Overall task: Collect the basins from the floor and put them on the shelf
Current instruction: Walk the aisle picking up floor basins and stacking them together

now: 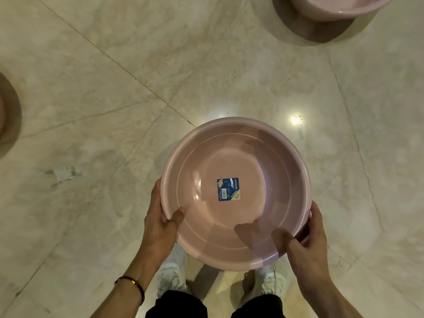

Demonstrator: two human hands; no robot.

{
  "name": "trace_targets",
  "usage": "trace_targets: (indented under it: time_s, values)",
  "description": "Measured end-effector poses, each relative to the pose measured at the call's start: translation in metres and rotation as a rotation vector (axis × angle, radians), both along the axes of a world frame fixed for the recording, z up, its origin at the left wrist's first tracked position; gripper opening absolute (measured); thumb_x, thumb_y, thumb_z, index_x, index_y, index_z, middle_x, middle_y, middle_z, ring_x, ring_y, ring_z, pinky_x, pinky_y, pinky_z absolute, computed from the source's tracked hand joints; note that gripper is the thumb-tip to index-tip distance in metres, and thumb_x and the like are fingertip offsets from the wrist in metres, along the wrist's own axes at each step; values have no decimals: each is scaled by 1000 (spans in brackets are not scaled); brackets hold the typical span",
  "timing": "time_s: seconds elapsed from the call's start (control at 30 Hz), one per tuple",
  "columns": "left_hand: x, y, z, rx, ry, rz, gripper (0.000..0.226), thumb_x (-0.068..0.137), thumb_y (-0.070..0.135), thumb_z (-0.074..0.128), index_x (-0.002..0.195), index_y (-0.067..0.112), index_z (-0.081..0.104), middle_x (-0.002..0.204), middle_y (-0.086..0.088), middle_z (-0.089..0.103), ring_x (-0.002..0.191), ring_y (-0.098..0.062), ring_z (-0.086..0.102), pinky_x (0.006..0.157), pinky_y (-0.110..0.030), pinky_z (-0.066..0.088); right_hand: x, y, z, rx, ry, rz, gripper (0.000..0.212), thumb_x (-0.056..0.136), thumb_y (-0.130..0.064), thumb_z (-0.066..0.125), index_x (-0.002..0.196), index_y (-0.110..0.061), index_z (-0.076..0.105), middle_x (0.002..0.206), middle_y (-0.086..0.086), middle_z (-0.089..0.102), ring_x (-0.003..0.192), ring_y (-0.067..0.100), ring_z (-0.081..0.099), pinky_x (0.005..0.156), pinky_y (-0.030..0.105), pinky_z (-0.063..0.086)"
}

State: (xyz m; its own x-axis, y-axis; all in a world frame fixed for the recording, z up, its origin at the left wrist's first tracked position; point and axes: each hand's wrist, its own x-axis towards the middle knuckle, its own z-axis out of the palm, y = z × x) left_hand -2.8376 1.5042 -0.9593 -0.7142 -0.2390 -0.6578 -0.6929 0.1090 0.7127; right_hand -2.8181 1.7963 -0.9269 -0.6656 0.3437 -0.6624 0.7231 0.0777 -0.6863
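The left hand (pixel 160 221) and right hand (pixel 307 239) grip the pink basin (pixel 229 157) by its near rim, thumbs inside, holding it above the floor (pixel 91 88). This looks like the collecting step. A second basin (pixel 339 8) and a third basin (pixel 2 111) wait well apart, so next comes fetching one or finding the unseen shelf.

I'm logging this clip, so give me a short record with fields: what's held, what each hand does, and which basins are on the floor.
held item: pink basin, blue label inside
left hand: grips near-left rim, thumb inside
right hand: grips near-right rim, thumb inside
on floor: second basin top right; third basin barely visible at left edge
shelf: not in view
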Motion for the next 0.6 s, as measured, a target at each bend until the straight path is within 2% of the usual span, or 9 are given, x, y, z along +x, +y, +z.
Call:
trace_targets:
  time_s: [0.07, 0.13, 0.27, 0.37, 0.43, 0.47, 0.57, 0.6]
  values:
    - [3, 0, -9, -7, 9, 2, 81, 98, 3, 73, 156, 49, 39, 128, 33, 63, 117, 5, 65, 82, -13, 59, 3, -1, -10, 11, 4, 20, 88, 66, -6, 66, 148, -35, 52, 116, 5, 72, 100, 42, 70, 74, 60, 66]
    - [5, 1, -15, -6, 11, 7, 81, 99, 3, 72, 156, 48, 38, 128, 32, 62, 117, 4, 65, 83, -15, 60, 6, -1, -19, 33, 10, 39, 88, 65, -6, 66, 148, -31, 50, 114, 10, 71, 96, 50, 69, 73, 64, 65]
    - [7, 2, -29, -21, 20, -3, 82, 98, 1, 71, 155, 48, 38, 128, 35, 60, 117, 6, 63, 84, -14, 60, 12, -3, -32, 56, 17, 41, 95, 69, -9, 68, 156, -37, 42, 123, 1, 67, 104, 44, 68, 77, 62, 65]
    - [10, 1, -38, -48, 30, -4, 85, 95, 1, 75, 157, 46, 37, 127, 40, 58, 116, 11, 62, 82, -10, 58, 12, -5, -37, 12, 32, 10, 96, 73, -8, 70, 158, -38, 36, 129, -9, 63, 114, 28, 67, 79, 40, 67]
    - [10, 3, -40, -46, 31, 3, 90, 93, 5, 79, 157, 49, 35, 128, 42, 57, 118, 12, 60, 84, -9, 57, 8, -3, -42, -24, 52, -11, 96, 83, -3, 80, 160, -38, 34, 139, -8, 60, 123, 23, 65, 87, 44, 63]
    - [10, 4, -40, -35, 32, 7, 92, 92, 6, 81, 157, 51, 33, 130, 41, 56, 119, 12, 60, 86, -10, 57, 6, -1, -46, -31, 61, -22, 94, 88, 4, 80, 160, -36, 35, 142, -5, 58, 126, 26, 64, 89, 48, 62]
    - [10, 4, -39, -4, 31, 17, 95, 90, 2, 82, 157, 50, 34, 133, 34, 58, 123, 6, 60, 94, -19, 60, 2, 3, -54, -28, 24, -43, 81, 93, 18, 66, 154, -28, 40, 130, 3, 60, 117, 41, 64, 70, 53, 64]
    - [9, 3, -37, 9, 30, 22, 95, 90, -1, 81, 157, 49, 36, 135, 30, 58, 124, 2, 61, 97, -23, 60, 1, 5, -55, -30, 6, -52, 78, 93, 18, 65, 153, -27, 42, 126, 3, 61, 116, 43, 64, 71, 56, 64]
